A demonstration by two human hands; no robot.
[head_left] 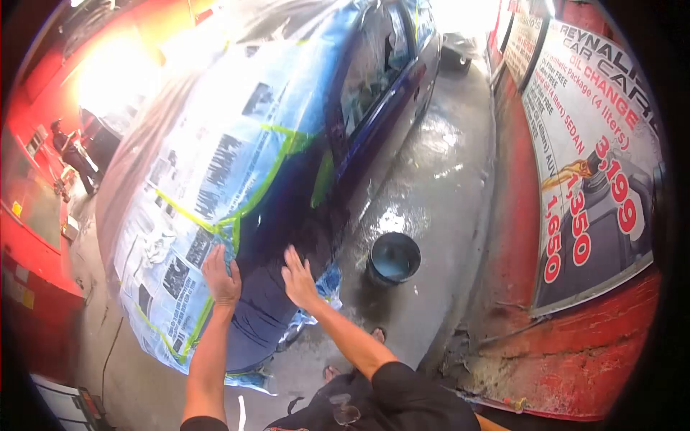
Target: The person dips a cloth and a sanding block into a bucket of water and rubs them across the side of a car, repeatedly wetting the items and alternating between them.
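Banner (600, 151) on red wall (503, 237): "CAR CARE", "OIL CHANGE", "Package (4 liters)", "SEDAN" and repeated "FREE" are read. Red figures 3,199, 1,350 and 1,650 are printed toward the banner's lower edge. Left of the banner, newspaper (190, 194) taped over the car (287, 215) is printed, but nothing can be made out.

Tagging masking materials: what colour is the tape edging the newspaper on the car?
Yellow-green tape, best in the head view.

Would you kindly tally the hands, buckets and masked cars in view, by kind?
Hands: 2 (left hand, right hand)
Bucket: 1
Masked car: 1
Total: 4
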